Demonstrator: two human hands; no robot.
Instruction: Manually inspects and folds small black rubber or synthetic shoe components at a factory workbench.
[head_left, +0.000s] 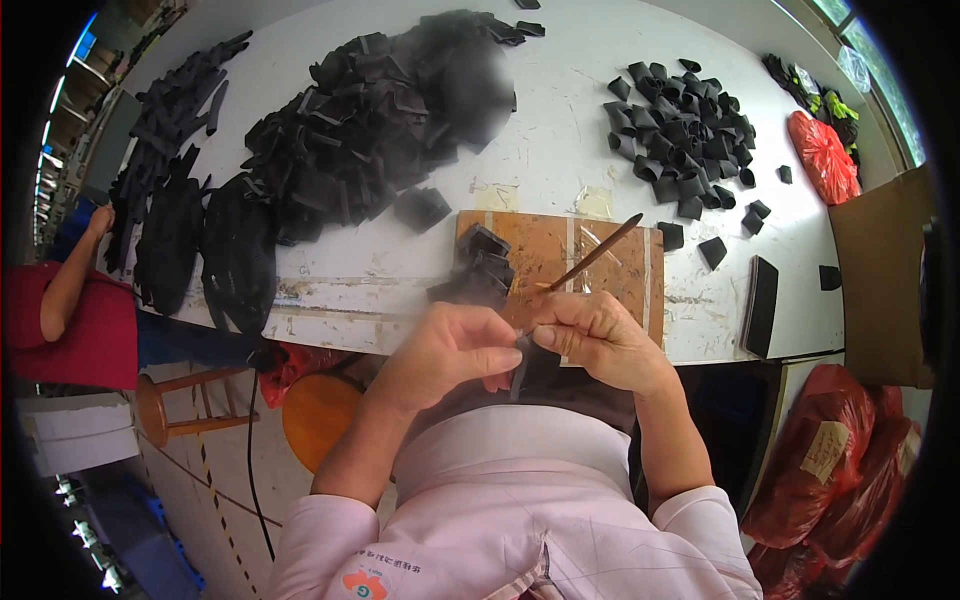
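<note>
In front of my body, just off the table's near edge, my left hand [455,350] is closed with thumb and fingertips on a small black fabric-like piece [535,372]. My right hand [605,340] meets it there, its thumb and finger pressed at the top of the same piece. A thin brown stick [600,254] also rises from the right hand's curled fingers, slanting up to the right; its lower end is hidden. Beyond the hands lies a brown board [620,300], with a few folded black pieces [485,262] on its left side.
A large heap of flat black pieces [350,130] covers the table's left middle. Black tube-shaped pieces [680,130] are clustered at right. Red plastic bags [825,460] stand low at right. A wooden stool [320,415] and another person's arm [70,275] are at left.
</note>
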